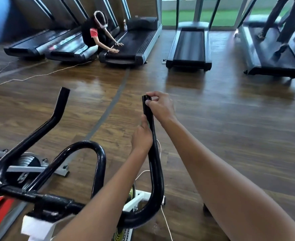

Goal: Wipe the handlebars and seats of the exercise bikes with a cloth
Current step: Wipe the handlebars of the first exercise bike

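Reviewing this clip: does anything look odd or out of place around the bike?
Yes. Neither hand holds a cloth: the right hand pinches the tip of the handlebar and the left hand grips it lower down, both bare. A white cord also trails loose across the floor.

A single wide-angle view from the person's head looks forward and steeply down. It sits close above the black exercise-bike handlebars [154, 162], which fill the lower half. Beyond the handlebars the wooden floor [230, 110] runs to treadmills [189, 46] far off along the top edge.
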Available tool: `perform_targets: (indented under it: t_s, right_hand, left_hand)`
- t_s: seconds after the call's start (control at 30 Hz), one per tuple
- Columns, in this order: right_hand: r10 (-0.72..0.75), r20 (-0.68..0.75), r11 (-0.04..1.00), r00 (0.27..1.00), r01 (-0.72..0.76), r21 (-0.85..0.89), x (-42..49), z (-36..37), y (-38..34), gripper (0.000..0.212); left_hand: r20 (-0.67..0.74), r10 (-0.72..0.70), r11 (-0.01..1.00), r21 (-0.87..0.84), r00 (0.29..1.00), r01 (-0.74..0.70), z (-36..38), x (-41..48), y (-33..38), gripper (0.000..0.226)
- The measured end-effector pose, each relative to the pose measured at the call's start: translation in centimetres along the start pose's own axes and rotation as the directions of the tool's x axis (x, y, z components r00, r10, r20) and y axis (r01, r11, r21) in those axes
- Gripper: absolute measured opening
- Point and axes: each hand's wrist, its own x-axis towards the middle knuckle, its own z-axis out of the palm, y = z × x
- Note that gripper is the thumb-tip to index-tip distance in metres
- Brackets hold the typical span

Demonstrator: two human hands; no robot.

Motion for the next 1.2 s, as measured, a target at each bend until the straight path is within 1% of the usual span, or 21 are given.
perform_targets:
  t_s: [0.07,0.13,0.17,0.23,0.27,0.33,0.4,0.43,0.47,0.5,0.53,0.57,0.6,0.7,0.73,0.83,0.9,0.97,1.03,1.17,1.2]
  right_hand:
    - [0.027,0.012,0.999,1.0,-0.027,0.029,0.0,-0.1,-0.1,0.03]
    - [0.052,0.039,0.994,0.998,-0.055,0.097,0.0,0.0,0.0,0.028]
    - [0.062,0.056,0.99,0.997,-0.069,0.123,0.1,0.1,0.2,0.027]
    - [0.062,0.077,0.987,0.995,-0.073,0.145,0.0,0.1,0.5,0.027]
    - [0.056,0.079,0.986,0.995,-0.067,0.151,-0.1,0.1,0.5,0.027]
    - [0.053,0.072,0.986,0.996,-0.064,0.155,-0.5,0.4,0.8,0.028]
    - [0.057,0.043,0.984,0.997,-0.063,0.167,-0.6,0.3,0.8,0.035]
    - [0.064,0.04,0.983,0.997,-0.07,0.17,-1.0,0.3,0.9,0.042]
    - [0.064,0.056,0.982,0.996,-0.073,0.176,-1.7,0.2,1.0,0.05]
    - [0.059,0.084,0.981,0.995,-0.073,0.18,-2.4,0.2,1.2,0.057]
    - [0.058,0.112,0.983,0.992,-0.076,0.168,-3.2,0.2,1.5,0.062]
    - [0.062,0.139,0.985,0.988,-0.083,0.15,-4.1,0.2,2.1,0.064]
    - [0.075,0.167,0.987,0.983,-0.097,0.128,-5.0,0.3,2.8,0.063]
    - [0.097,0.211,0.995,0.973,-0.098,-0.005,-7.1,0.6,4.7,0.039]
    - [0.108,0.204,0.994,0.973,-0.106,-0.019,-7.5,0.8,5.1,0.038]
    - [0.115,0.139,0.993,0.984,-0.116,-0.002,-8.3,1.5,5.4,0.036]
    - [0.134,0.118,0.991,0.984,-0.136,0.016,-7.9,1.8,5.8,0.031]
    - [0.14,0.108,0.989,0.984,-0.144,0.034,-7.6,1.9,6.0,0.025]
    - [0.143,0.097,0.988,0.985,-0.148,0.047,-8.1,1.9,5.6,0.028]
    - [0.141,0.082,0.989,0.987,-0.144,0.026,-7.7,2.6,6.8,0.049]
    - [0.136,0.072,0.99,0.988,-0.138,0.025,-7.5,2.7,7.1,0.053]
  left_hand:
    - [0.051,-0.136,0.99,0.032,0.989,0.135,0.1,-1.4,-1.6,0.093]
    - [0.072,-0.187,0.982,-0.002,0.98,0.188,-0.1,-3.3,-2.1,0.097]
    - [0.078,-0.189,0.982,0.007,0.979,0.189,-0.4,-4.6,-1.9,0.09]
    - [0.085,-0.147,0.986,0.088,0.985,0.139,-1.0,-7.5,-1.9,0.074]
    - [0.11,-0.125,0.988,0.107,0.986,0.113,-1.3,-8.8,-1.8,0.071]
    - [0.181,-0.127,0.984,0.15,0.975,0.1,-2.1,-11.1,-2.7,0.075]
    - [0.235,-0.097,0.954,0.298,0.967,0.024,-2.9,-12.0,-3.4,0.077]
    - [0.269,-0.048,0.918,0.392,0.962,-0.063,-3.5,-12.7,-3.6,0.071]
    - [0.334,0.015,0.852,0.489,0.943,-0.186,-4.3,-13.4,-3.6,0.062]
    - [0.419,0.086,0.761,0.557,0.904,-0.331,-5.3,-14.0,-3.6,0.057]
    - [0.498,0.142,0.674,0.585,0.856,-0.452,-6.6,-14.4,-3.6,0.058]
    - [0.569,0.168,0.61,0.581,0.805,-0.538,-8.0,-14.5,-3.8,0.058]
    - [0.626,0.156,0.575,0.572,0.764,-0.586,-9.4,-14.2,-4.1,0.059]
    - [0.709,0.077,0.497,0.582,0.701,-0.644,-11.6,-12.2,-5.1,0.066]
    - [0.722,0.067,0.48,0.581,0.688,-0.657,-11.2,-11.9,-5.3,0.07]
    - [0.755,0.119,0.447,0.539,0.644,-0.714,-9.4,-12.0,-5.2,0.074]
    - [0.76,0.132,0.436,0.532,0.636,-0.726,-10.0,-12.0,-5.5,0.075]
    - [0.764,0.112,0.448,0.532,0.635,-0.719,-11.4,-11.4,-5.9,0.073]
    - [0.771,0.096,0.446,0.532,0.629,-0.72,-11.5,-11.5,-5.8,0.071]
    - [0.744,0.14,0.387,0.566,0.653,-0.728,-10.0,-12.5,-5.7,0.074]
    - [0.72,0.152,0.425,0.571,0.677,-0.703,-10.2,-12.5,-5.6,0.074]
